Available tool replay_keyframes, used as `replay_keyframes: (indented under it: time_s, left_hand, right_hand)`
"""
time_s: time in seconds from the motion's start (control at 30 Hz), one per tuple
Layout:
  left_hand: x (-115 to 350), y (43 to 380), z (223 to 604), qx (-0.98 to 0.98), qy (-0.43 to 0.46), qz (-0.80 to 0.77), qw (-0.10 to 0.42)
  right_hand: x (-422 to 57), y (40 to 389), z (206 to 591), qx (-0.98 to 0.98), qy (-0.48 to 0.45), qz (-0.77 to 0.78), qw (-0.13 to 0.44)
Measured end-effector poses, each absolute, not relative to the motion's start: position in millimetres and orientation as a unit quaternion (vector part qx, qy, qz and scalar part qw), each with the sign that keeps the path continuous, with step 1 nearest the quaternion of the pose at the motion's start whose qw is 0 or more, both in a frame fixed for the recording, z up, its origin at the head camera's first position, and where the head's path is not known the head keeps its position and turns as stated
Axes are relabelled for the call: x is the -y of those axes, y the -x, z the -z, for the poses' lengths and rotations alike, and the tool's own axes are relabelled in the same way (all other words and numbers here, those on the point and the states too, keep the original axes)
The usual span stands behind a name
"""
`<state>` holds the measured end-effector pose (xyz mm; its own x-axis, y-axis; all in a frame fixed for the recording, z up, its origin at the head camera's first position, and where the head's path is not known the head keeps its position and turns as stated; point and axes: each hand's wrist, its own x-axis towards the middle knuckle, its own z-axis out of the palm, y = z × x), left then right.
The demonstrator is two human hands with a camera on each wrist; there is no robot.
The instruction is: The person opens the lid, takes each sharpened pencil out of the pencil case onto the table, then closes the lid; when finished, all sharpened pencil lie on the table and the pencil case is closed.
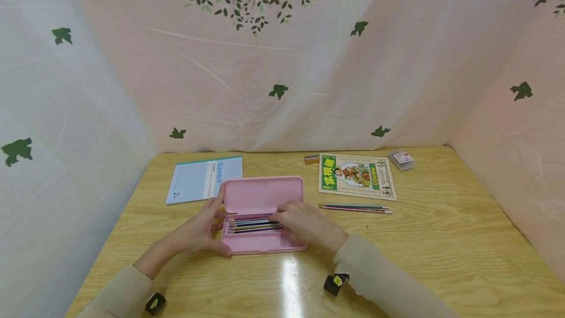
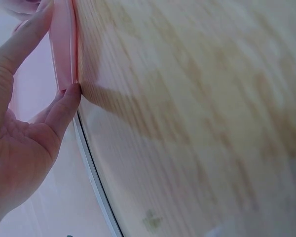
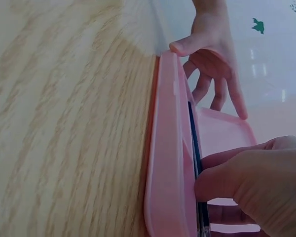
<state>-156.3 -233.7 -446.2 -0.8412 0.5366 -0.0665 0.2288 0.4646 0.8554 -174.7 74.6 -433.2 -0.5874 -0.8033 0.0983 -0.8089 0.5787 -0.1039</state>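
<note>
1. Wooden table (image 1: 441,239) beneath all the rest.
2. Pink pencil case (image 1: 264,195): open on the table, lid raised, partly in front of a pale-blue notebook (image 1: 194,180).
3. Left hand (image 1: 198,229): thumb and fingers spread well apart — thumb touching the near left corner, index finger at the lid's edge.
4. Right hand (image 1: 306,222): fingers bent down into the case, at the pencils (image 1: 253,226) — whether they pinch one, I cannot tell.
5. Pencils: side by side in the back compartment.

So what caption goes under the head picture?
Left hand on an open pink case, right hand at the pencils inside.
</note>
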Motion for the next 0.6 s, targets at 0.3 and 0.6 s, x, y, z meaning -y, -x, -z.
replay_keyframes:
  time_s: [0.3, 0.6]
  left_hand:
    - [233.8, 156.1, 446.3, -0.84, -0.235, -0.463, 0.159]
    - [233.4, 156.7, 446.2, -0.836, -0.244, -0.465, 0.16]
  right_hand:
    - [-73.9, 174.5, 435.4, 0.891, -0.448, -0.072, 0.033]
    - [-77.0, 174.0, 438.7, 0.89, -0.442, -0.105, 0.044]
